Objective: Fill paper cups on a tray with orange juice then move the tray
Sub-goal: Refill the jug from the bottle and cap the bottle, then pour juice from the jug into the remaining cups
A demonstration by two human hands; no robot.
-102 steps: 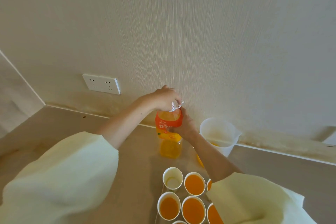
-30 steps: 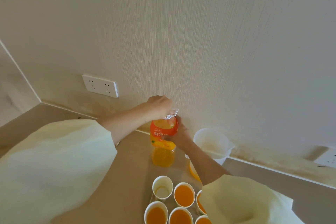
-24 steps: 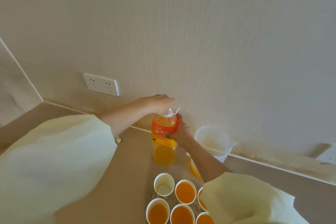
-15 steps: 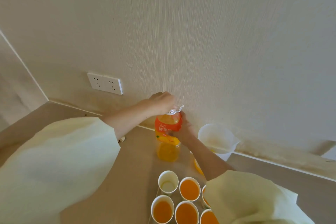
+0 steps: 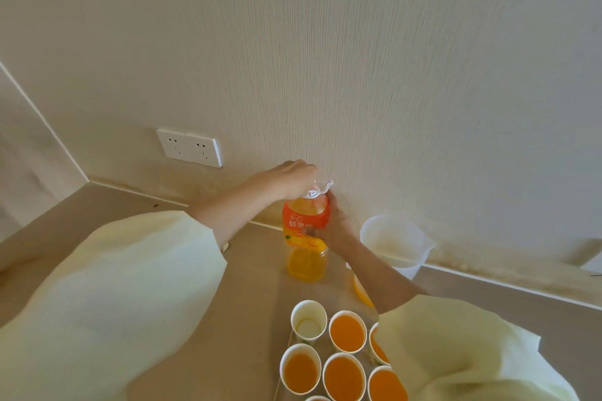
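One head-worn wide-angle view looks down over the counter (image 5: 254, 286), close, facing the wall (image 5: 358, 58).

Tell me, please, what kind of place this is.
Probably an indoor counter in a home or office, perhaps a kitchen corner: a beige countertop runs along a textured wall, a double wall socket sits just above it, and a plastic jug stands by the wall.

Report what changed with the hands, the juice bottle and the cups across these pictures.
Nothing visibly changed. The left hand still grips the top of the juice bottle. The right hand still holds its body, upright on the counter. The far-left paper cup stays unfilled beside the filled cups.
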